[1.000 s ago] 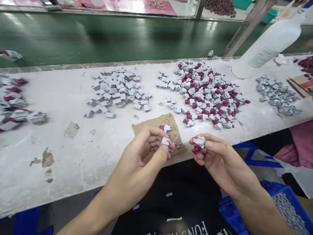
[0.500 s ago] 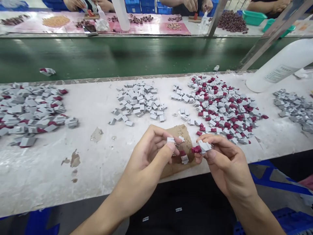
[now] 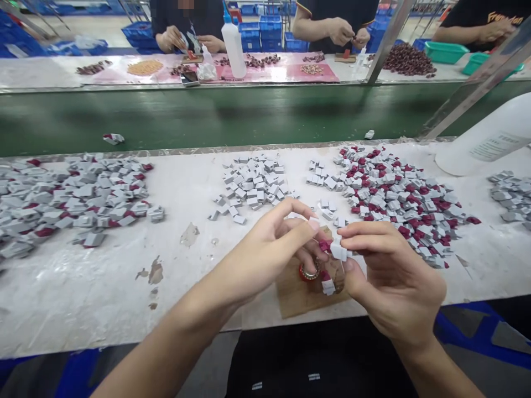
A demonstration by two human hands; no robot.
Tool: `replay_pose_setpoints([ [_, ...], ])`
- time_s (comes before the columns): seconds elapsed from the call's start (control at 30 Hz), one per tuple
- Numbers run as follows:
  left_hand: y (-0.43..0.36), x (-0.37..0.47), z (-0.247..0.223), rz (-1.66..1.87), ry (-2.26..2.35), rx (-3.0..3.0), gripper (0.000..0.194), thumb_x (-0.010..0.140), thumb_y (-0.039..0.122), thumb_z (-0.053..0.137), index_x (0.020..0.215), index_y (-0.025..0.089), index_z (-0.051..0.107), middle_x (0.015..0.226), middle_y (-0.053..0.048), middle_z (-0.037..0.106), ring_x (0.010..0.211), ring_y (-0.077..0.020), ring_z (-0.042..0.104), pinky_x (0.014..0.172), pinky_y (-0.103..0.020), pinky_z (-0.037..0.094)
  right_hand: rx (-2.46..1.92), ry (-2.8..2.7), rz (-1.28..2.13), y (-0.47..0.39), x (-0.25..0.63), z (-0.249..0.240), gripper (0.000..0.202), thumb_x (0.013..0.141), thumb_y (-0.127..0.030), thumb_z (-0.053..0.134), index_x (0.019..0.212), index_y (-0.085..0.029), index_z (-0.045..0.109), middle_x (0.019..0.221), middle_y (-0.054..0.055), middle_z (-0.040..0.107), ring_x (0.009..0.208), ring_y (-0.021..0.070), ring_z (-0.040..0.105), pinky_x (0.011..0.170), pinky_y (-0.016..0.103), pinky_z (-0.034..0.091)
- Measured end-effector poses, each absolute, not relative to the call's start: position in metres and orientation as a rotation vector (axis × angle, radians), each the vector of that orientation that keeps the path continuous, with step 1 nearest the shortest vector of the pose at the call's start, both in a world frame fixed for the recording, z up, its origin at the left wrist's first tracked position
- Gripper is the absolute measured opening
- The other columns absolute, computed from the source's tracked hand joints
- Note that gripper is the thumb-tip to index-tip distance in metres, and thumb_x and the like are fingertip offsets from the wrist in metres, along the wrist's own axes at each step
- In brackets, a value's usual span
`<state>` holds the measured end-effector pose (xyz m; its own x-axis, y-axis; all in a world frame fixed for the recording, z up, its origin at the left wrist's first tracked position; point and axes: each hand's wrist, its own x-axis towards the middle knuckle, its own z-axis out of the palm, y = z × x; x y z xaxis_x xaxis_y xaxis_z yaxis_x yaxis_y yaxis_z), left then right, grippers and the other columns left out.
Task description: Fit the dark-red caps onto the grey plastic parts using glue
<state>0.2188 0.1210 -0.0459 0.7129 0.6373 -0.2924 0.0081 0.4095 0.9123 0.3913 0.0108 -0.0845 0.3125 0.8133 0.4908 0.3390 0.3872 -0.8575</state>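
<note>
My left hand (image 3: 269, 243) pinches a small light-grey plastic piece (image 3: 314, 222) between thumb and forefinger. In the fingertips of my right hand (image 3: 390, 271) is a grey-and-maroon plastic part (image 3: 339, 251), its maroon end pointing left towards my left fingers. Whether the two pieces touch cannot be made out. Below the hands lies a brown board (image 3: 296, 298) at the table's front edge. On it rest a red round cap-like holder (image 3: 306, 275), partly hidden by my left fingers, and another grey-and-maroon part (image 3: 328, 286).
Grey-and-maroon parts form one pile at the left (image 3: 83, 193) and another at the right (image 3: 394, 193). A heap of plain grey pieces (image 3: 257, 179) lies between them. A white bottle (image 3: 485, 138) leans at right. Beyond the green strip (image 3: 207, 116), other people work at a table.
My hands have come closer together, and the right hand's part is now near my left fingers. The red holder has come into sight. The camera view has shifted up and left.
</note>
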Motion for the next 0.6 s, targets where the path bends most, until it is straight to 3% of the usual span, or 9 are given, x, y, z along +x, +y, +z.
replay_pose_setpoints([
  [0.1, 0.137, 0.223, -0.051, 0.368, 0.726, 1.070, 0.016, 0.108, 0.033, 0.073, 0.109, 0.021, 0.063, 0.084, -0.003, 0.079, 0.075, -0.0183, 0.077, 0.076, -0.032, 0.062, -1.221, -1.300, 0.454, 0.019, 0.394, -0.094, 0.039, 0.093, -0.001, 0.074, 0.118, -0.030, 0.082, 0.117, 0.007, 0.076, 0.117, 0.0273, 0.072, 0.093, 0.040, 0.061],
  [0.2, 0.148, 0.226, -0.056, 0.347, 0.776, 1.073, 0.014, 0.107, 0.028, 0.074, 0.104, 0.019, 0.065, 0.086, -0.005, 0.079, 0.078, -0.0173, 0.077, 0.081, -0.033, 0.062, -1.294, -1.211, 0.604, 0.024, 0.394, -0.102, 0.028, 0.098, -0.008, 0.074, 0.114, -0.029, 0.082, 0.118, 0.007, 0.076, 0.112, 0.0254, 0.075, 0.086, 0.036, 0.065],
  [0.33, 0.153, 0.225, -0.063, 0.352, 0.832, 1.096, 0.015, 0.102, 0.026, 0.079, 0.100, 0.019, 0.066, 0.089, -0.005, 0.081, 0.081, -0.0174, 0.079, 0.086, -0.034, 0.063, -1.339, -0.900, 0.991, 0.027, 0.396, -0.110, 0.010, 0.097, -0.027, 0.084, 0.106, -0.025, 0.081, 0.098, 0.005, 0.080, 0.082, 0.0199, 0.079, 0.071, 0.031, 0.068],
  [0.4, 0.153, 0.225, -0.065, 0.367, 0.854, 1.106, 0.016, 0.101, 0.027, 0.081, 0.101, 0.019, 0.066, 0.091, -0.005, 0.081, 0.082, -0.0179, 0.080, 0.088, -0.035, 0.064, -1.327, -0.745, 1.173, 0.028, 0.398, -0.112, 0.019, 0.090, -0.034, 0.092, 0.101, -0.023, 0.081, 0.087, 0.004, 0.081, 0.073, 0.0195, 0.079, 0.068, 0.030, 0.068],
  [0.6, 0.147, 0.227, -0.063, 0.382, 0.851, 1.144, 0.013, 0.105, 0.026, 0.075, 0.102, 0.019, 0.064, 0.088, -0.002, 0.079, 0.080, -0.0176, 0.081, 0.087, -0.034, 0.066, -1.255, -0.516, 1.302, 0.030, 0.406, -0.110, 0.028, 0.083, -0.045, 0.099, 0.091, -0.021, 0.087, 0.097, 0.006, 0.083, 0.079, 0.0169, 0.079, 0.077, 0.028, 0.068],
])
